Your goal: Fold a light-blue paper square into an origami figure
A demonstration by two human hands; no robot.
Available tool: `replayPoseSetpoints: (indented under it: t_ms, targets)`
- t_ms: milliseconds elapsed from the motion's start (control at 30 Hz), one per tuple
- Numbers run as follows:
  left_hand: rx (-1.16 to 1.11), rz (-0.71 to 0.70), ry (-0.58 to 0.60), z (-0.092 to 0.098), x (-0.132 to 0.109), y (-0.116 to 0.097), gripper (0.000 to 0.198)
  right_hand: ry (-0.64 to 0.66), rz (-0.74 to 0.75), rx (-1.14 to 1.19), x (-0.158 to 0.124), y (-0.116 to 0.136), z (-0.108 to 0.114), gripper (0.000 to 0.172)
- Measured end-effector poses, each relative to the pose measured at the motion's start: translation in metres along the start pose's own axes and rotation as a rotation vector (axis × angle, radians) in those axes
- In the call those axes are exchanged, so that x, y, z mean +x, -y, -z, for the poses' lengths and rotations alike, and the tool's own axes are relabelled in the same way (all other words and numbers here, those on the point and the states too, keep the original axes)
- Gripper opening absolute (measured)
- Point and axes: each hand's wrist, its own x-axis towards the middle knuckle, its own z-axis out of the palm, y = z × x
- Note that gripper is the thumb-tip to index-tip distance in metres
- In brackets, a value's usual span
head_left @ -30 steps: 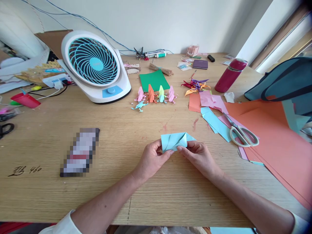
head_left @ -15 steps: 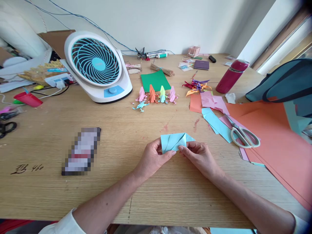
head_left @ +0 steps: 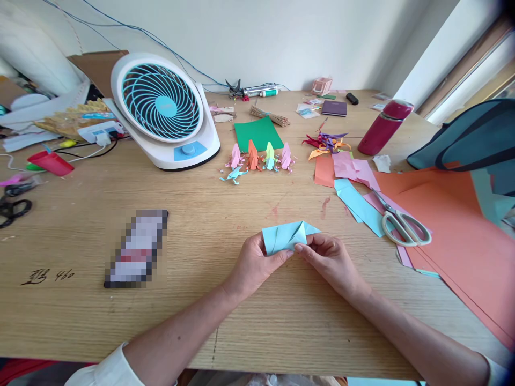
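Note:
A light blue folded paper (head_left: 284,237) is held just over the desk between my two hands. Its right end comes to a point, and diagonal creases and a raised flap show on its face. My left hand (head_left: 257,262) pinches the lower left part, thumb in front and fingers hidden behind. My right hand (head_left: 332,260) pinches the lower right corner, its thumb tip close to the left thumb. Beyond the hands stand several small folded paper figures in pink, orange and yellow-green (head_left: 269,155), with a light blue paper figure (head_left: 234,175) lying in front of them.
White-handled scissors (head_left: 406,228) lie on blue and pink paper strips beside large orange sheets (head_left: 454,225). A fan (head_left: 164,107) stands back left, a phone (head_left: 137,249) lies left of my hands. A red bottle (head_left: 384,127), green paper (head_left: 257,134) and blue bag (head_left: 475,136) are farther back.
The folded paper has tilted slightly, its left end a little lower and farther left. Both hands keep their pinch. The whole view has shifted slightly.

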Motion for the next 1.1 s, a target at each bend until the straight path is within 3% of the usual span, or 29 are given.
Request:
replayPoseSetpoints:
  t_ms: [333,1100]
  targets:
    - [0.063,-0.055,0.036,0.0029,-0.0002,-0.0010,0.016,-0.007,0.013,0.034,0.0000,0.0011,0.0011,0.035]
    - [0.097,-0.068,0.062,0.0009,0.0022,0.0011,0.018,-0.076,0.026,-0.020,-0.0010,0.0038,0.0002,0.041]
